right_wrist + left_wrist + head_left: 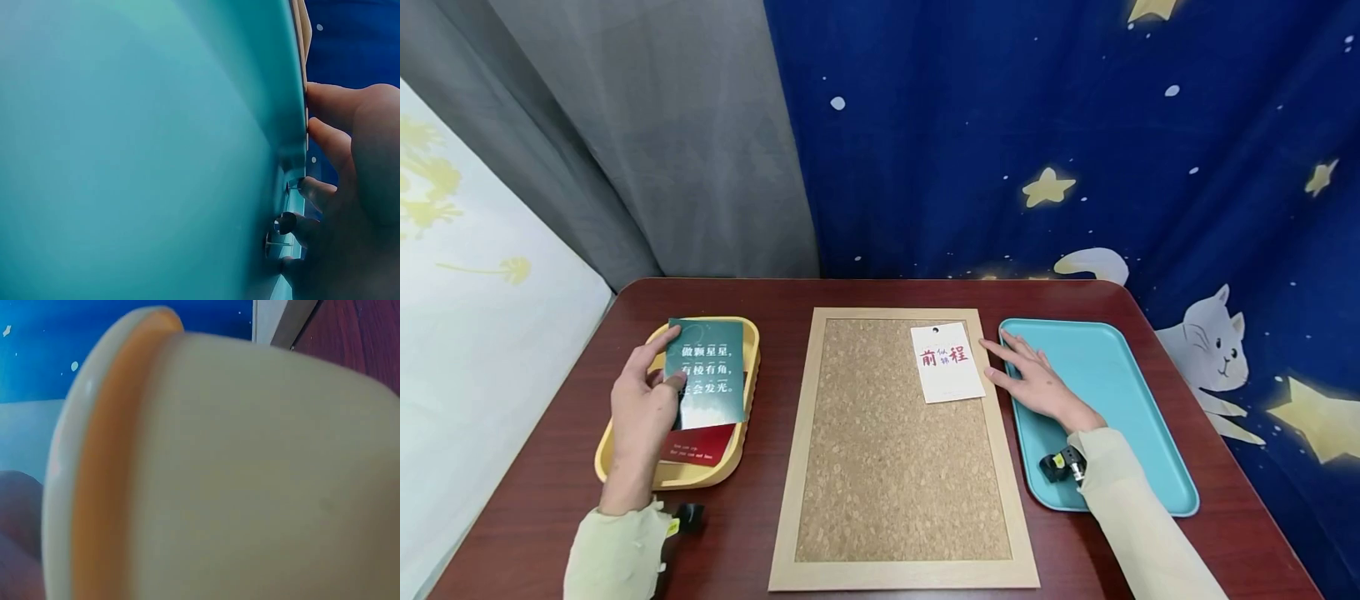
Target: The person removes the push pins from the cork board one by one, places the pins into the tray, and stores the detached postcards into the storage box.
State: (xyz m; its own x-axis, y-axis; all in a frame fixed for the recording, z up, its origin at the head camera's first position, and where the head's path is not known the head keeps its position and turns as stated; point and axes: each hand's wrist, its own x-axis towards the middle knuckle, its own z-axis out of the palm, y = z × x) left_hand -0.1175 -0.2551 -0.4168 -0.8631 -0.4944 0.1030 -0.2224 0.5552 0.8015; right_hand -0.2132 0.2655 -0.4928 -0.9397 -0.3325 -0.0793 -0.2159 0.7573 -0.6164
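Observation:
My left hand [643,404] pinches a teal card [711,371] with white Chinese characters, thumb in front. It hovers over a yellow tray [752,350]; a red card [698,444] lies in that tray, partly covered. In the left wrist view, the tray's wall [250,462] fills most of the frame, and the teal card is out of sight. My right hand [1037,379] spreads its fingers beside the cork board's right frame, over the blue tray's left edge. A white card [947,364] with red and blue characters sits at the board's upper right, a dark round pin [936,330] at its top.
The wood-framed cork board [895,467] stands between the two trays on a dark red table [737,533]. Thumbtacks [285,223] lie in the blue tray [1120,400] near my right fingers. Curtains [925,167] hang behind the table.

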